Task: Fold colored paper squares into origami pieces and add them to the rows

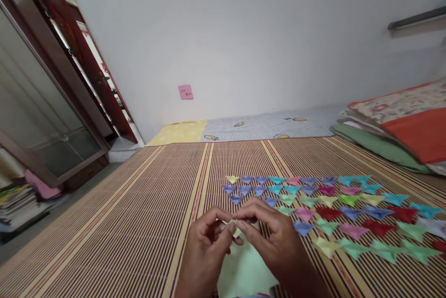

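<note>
My left hand (205, 242) and my right hand (275, 237) meet low in the middle of the view, fingers pinched together on a small pale yellow folded paper piece (232, 226). Most of that piece is hidden by my fingertips. Beneath my hands lies a pale green sheet of paper (244, 268). To the right, on the striped bamboo mat (139, 223), several small folded paper triangles (327, 205) in purple, teal, pink, red, green and yellow lie in rows.
Folded quilts and a pillow (400, 126) are stacked at the far right. A patterned sheet (258, 126) lines the wall behind the mat. A glass-fronted cabinet (42, 117) and a stack of books (17, 200) stand at the left. A pink note (185, 92) is stuck on the wall.
</note>
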The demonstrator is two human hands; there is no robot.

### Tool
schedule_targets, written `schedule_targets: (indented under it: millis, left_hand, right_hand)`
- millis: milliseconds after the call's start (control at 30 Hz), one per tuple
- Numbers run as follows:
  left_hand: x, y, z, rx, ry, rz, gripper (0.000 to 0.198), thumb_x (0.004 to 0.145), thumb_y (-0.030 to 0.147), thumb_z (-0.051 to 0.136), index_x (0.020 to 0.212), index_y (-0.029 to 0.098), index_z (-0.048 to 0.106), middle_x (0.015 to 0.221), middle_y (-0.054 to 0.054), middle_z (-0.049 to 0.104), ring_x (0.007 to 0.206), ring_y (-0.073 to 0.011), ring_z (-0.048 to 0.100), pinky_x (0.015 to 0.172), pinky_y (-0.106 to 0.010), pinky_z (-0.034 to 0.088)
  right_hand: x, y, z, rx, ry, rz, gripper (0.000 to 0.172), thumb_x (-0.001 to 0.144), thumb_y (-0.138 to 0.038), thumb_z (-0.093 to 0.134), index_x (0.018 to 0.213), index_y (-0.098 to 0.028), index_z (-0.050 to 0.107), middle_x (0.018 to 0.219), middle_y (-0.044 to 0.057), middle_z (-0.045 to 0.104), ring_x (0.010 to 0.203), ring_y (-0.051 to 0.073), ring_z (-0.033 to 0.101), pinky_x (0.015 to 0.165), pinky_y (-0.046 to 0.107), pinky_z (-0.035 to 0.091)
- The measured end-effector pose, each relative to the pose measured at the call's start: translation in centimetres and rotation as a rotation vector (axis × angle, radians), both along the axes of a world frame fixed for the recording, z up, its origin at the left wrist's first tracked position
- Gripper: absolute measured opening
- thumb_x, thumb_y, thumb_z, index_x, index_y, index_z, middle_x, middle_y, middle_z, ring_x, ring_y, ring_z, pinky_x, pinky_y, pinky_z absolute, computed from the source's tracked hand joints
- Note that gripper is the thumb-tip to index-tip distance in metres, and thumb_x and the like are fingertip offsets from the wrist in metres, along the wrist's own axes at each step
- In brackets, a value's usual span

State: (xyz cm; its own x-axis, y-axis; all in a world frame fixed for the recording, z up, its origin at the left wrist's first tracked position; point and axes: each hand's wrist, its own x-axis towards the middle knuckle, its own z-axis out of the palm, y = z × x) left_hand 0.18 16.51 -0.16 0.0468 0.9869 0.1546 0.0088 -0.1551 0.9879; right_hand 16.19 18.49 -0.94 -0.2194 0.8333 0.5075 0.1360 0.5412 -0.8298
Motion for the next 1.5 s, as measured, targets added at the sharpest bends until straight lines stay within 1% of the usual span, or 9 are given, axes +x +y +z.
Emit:
schedule_targets:
  millis: [233,433,600,833,967,1100,1267,1367,1500]
  left_hand:
    - [0.3,-0.3,-0.3,0.035,0.037,-0.001,0.017,0.087,0.035,0.074,0.08,0.02,0.072,0.068,-0.001,0.066,0.063,-0.0155,0.061,0.056,-0.021,0.044]
    - [0.6,-0.2,-0.4,-0.009,-0.028,0.004,0.023,0.084,0.038,0.077,0.077,0.019,0.067,0.063,-0.001,0.065,0.058,-0.0159,0.063,0.051,-0.021,0.041]
    - [0.7,0.1,-0.6,-0.003,-0.077,0.025,0.025,0.084,0.04,0.077,0.076,0.018,0.067,0.072,-0.002,0.066,0.059,-0.0146,0.068,0.047,-0.018,0.039]
    - [0.8,0.3,-0.6,0.07,-0.073,0.095,0.018,0.086,0.034,0.074,0.078,0.019,0.068,0.08,-0.001,0.067,0.059,-0.0122,0.063,0.052,-0.02,0.047]
    - [0.8,0.4,-1.0,0.166,0.037,0.132,0.012,0.086,0.026,0.073,0.076,0.02,0.07,0.087,-0.005,0.069,0.071,-0.0165,0.064,0.056,-0.022,0.049]
    - [0.8,0.5,-1.2,0.182,0.081,0.166,0.01,0.086,0.024,0.071,0.077,0.019,0.071,0.087,-0.006,0.07,0.074,-0.0182,0.064,0.058,-0.023,0.05]
    - [1.0,0.4,-1.1,0.186,0.087,0.154,0.009,0.087,0.02,0.068,0.079,0.02,0.069,0.089,-0.003,0.067,0.073,-0.016,0.063,0.058,-0.023,0.049]
    - [1.0,0.4,-1.2,0.172,0.048,0.144,0.009,0.089,0.023,0.067,0.081,0.02,0.068,0.092,-0.002,0.066,0.067,-0.0133,0.06,0.056,-0.022,0.049]
    - [1.0,0.5,-1.3,0.163,0.019,0.118,0.01,0.091,0.026,0.068,0.083,0.02,0.067,0.094,-0.002,0.066,0.068,-0.0131,0.062,0.058,-0.023,0.052]
  right_hand:
    - [-0.4,-0.3,-0.2,0.011,0.02,-0.073,0.018,0.09,-0.017,0.06,0.073,-0.022,0.061,0.073,-0.001,0.06,0.07,0.017,0.059,0.065,0.029,0.046]
    - [-0.3,-0.3,-0.4,0.038,-0.004,-0.075,0.02,0.098,-0.024,0.053,0.08,-0.022,0.058,0.078,0.001,0.061,0.076,0.019,0.059,0.07,0.031,0.045]
    - [-0.1,-0.2,-0.6,0.019,0.022,-0.073,0.021,0.101,-0.027,0.05,0.081,-0.022,0.056,0.079,0.0,0.059,0.075,0.018,0.058,0.069,0.03,0.043]
    - [0.0,-0.2,-0.3,-0.012,0.044,-0.028,0.019,0.101,-0.028,0.05,0.083,-0.023,0.056,0.08,-0.001,0.057,0.075,0.017,0.056,0.07,0.03,0.043]
    - [-0.5,-0.2,-0.4,0.036,-0.006,-0.089,0.007,0.095,-0.022,0.056,0.09,-0.022,0.06,0.086,0.001,0.062,0.08,0.019,0.058,0.072,0.031,0.042]
    - [-0.8,-0.2,-0.5,0.083,-0.031,-0.142,0.014,0.092,-0.015,0.051,0.082,-0.022,0.057,0.078,0.001,0.059,0.073,0.018,0.055,0.066,0.03,0.041]
    - [-0.8,-0.1,-0.4,0.105,-0.011,-0.15,0.016,0.091,-0.014,0.048,0.079,-0.021,0.054,0.076,0.0,0.056,0.071,0.017,0.052,0.065,0.029,0.041]
    - [-0.7,-0.1,-0.4,0.108,-0.016,-0.161,0.014,0.089,-0.013,0.048,0.079,-0.021,0.054,0.076,0.0,0.057,0.07,0.017,0.053,0.065,0.029,0.042]
    - [-0.6,-0.1,-0.4,0.088,-0.023,-0.168,0.014,0.089,-0.013,0.048,0.08,-0.021,0.055,0.076,0.0,0.059,0.071,0.017,0.055,0.066,0.029,0.043]
